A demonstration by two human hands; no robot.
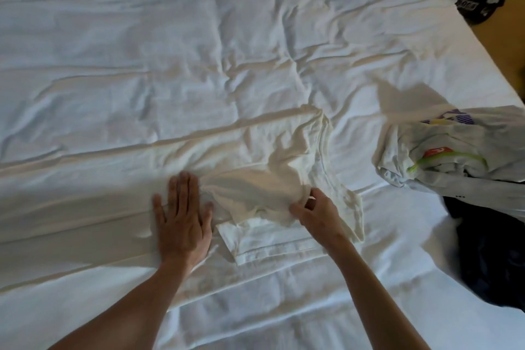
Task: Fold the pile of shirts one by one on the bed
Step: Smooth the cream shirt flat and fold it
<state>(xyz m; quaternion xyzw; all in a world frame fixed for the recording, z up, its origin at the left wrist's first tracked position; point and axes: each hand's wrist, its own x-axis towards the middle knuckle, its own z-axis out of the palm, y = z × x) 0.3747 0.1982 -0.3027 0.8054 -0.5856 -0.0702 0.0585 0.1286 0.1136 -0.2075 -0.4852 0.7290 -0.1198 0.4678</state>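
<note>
Pressing flat with fingers straight, the left hand [183, 219] is pinning the white shirt [287, 190] on the bed [142, 65] while the right hand [312, 210], at its 3 o'clock, is pinching a bunched fold. The thin, limp cloth is looking prone to sliding, so seams or hems seem safest to grasp. Farther off, at 2 o'clock, the pile of shirts [454, 162] is waiting.
</note>
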